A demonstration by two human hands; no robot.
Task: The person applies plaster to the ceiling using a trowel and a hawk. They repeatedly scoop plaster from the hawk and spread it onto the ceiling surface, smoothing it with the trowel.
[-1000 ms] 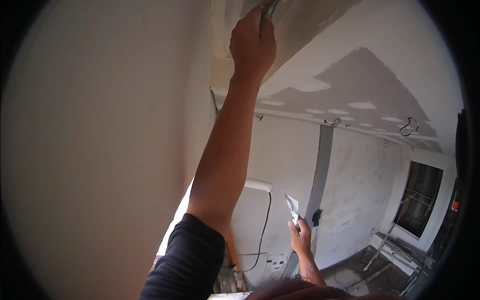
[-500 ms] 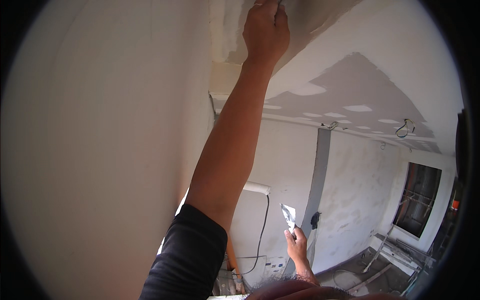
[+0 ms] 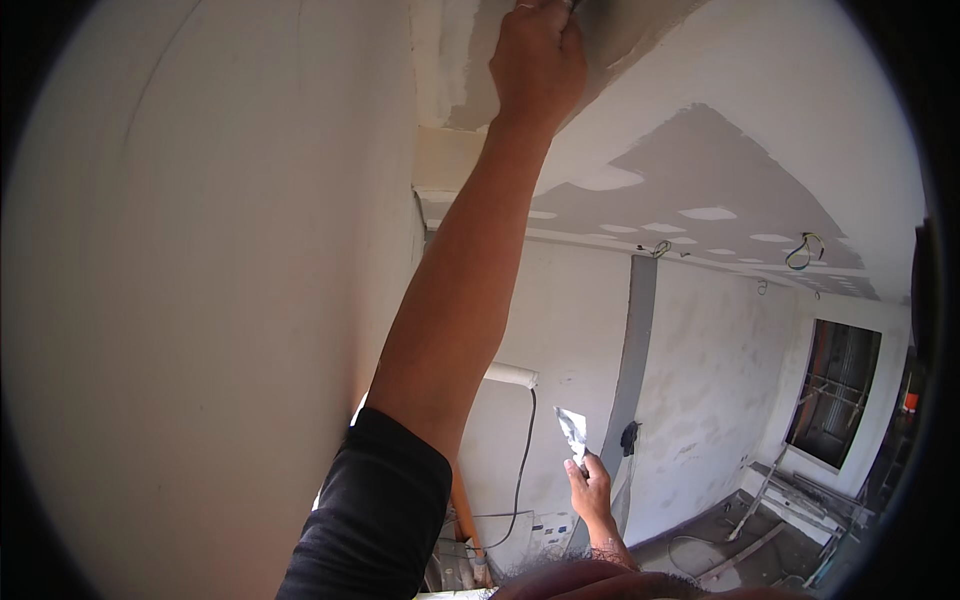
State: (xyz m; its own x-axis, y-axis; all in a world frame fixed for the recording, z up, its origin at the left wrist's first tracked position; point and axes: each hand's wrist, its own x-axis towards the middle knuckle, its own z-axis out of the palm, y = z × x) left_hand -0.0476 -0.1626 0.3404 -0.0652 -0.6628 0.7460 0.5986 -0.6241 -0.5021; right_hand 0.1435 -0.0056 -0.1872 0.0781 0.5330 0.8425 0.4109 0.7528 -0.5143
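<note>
My left hand point(image 3: 540, 65) is raised to the top edge of the view, at a ceiling surface with grey and whitish patches of filler point(image 3: 640, 25). Its fingers are closed around something; only a small dark end shows beside the thumb, so the kind of thing cannot be made out. Lower down, my right hand point(image 3: 592, 487) grips a putty knife point(image 3: 572, 428) with the blade pointing up. Its flared metal blade looks bright, partly smeared with pale material. The knife is held in the air, apart from the wall behind it.
A plain wall point(image 3: 200, 300) stands close on my left. Looped wires point(image 3: 803, 252) hang from the patched ceiling point(image 3: 730, 170). Behind are a white pipe point(image 3: 512, 375) with a black cable point(image 3: 520, 470), a grey wall strip point(image 3: 636, 340), a window opening point(image 3: 838, 390) and planks on the floor.
The left hand has shifted slightly right along the ceiling surface, still closed. The background has slid a little left in view. The right hand keeps its hold on the putty knife.
</note>
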